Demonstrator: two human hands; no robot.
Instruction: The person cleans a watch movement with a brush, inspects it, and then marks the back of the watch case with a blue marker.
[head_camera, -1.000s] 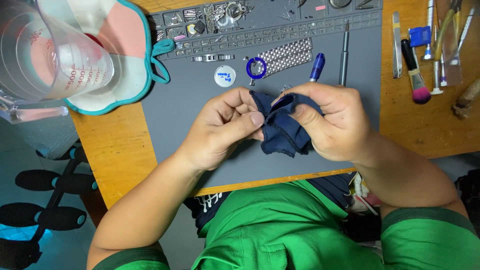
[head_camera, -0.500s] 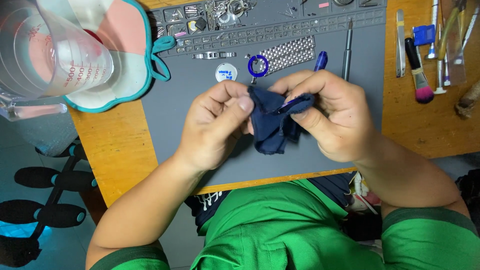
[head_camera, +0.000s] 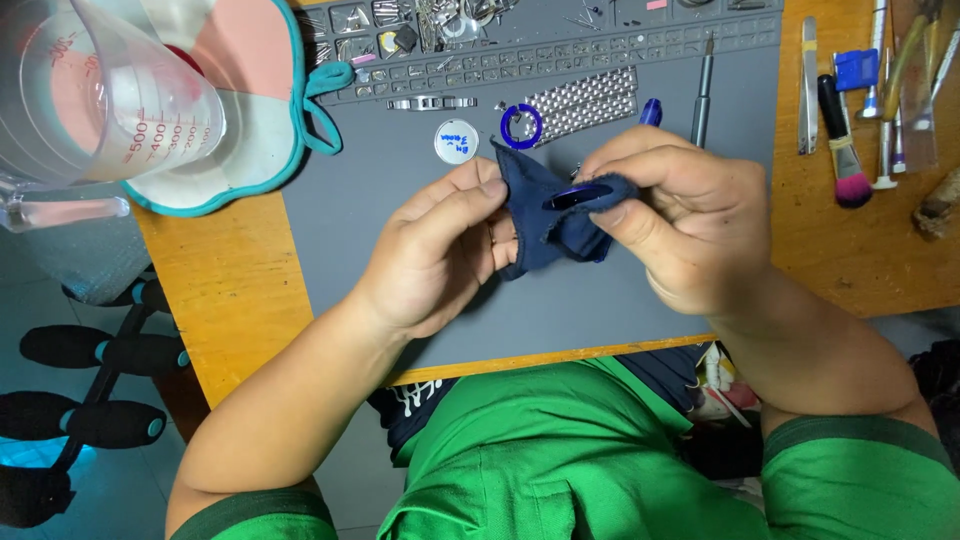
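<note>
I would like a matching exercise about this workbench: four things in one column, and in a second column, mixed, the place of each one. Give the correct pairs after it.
Things:
1. dark blue cloth
2. clear measuring jug
3. pink-tipped brush
4. blue ring

Places:
A. on the wooden table at the far right, among the hand tools
B. on the grey work mat, just beyond the hands
C. held between the left hand and the right hand
D. at the top left corner, above the pink and teal pad

Pairs: 1-C, 2-D, 3-A, 4-B
</note>
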